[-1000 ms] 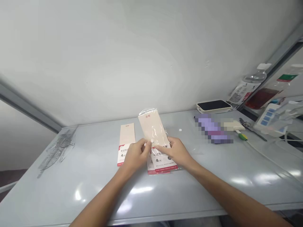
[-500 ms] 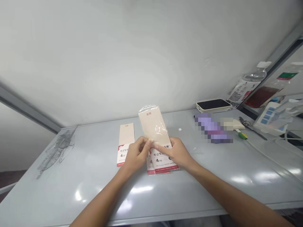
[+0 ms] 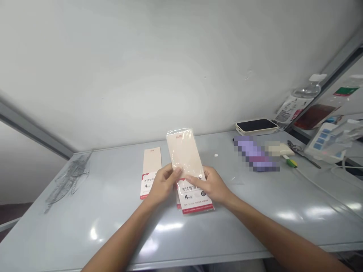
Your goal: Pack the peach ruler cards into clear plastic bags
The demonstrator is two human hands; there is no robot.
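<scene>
Both hands hold a cream-and-red paper packet in clear plastic wrap [image 3: 184, 160] upright above the table. My left hand [image 3: 162, 185] pinches its left edge, and my right hand [image 3: 211, 185] grips its right side with the thumb across the front. The red-trimmed lower part shows printed Chinese text and a large 4. A similar unwrapped-looking packet [image 3: 151, 173] lies on the table just left of my left hand. The red edge of another packet [image 3: 178, 202] peeks out behind the held one, mostly hidden.
The pale grey table [image 3: 85, 211] carries crumpled clear plastic [image 3: 68, 181] at the left. At the back right are a phone [image 3: 256, 126], a plastic bottle [image 3: 297, 102], a pixelated purple object [image 3: 253, 155], scissors [image 3: 297, 151] and a white power strip [image 3: 320, 142] with cables.
The held packet has slid down toward me, and more of its printed red-trimmed label shows. Its wrap looks smoother, and my hands have moved slightly apart along its sides.
</scene>
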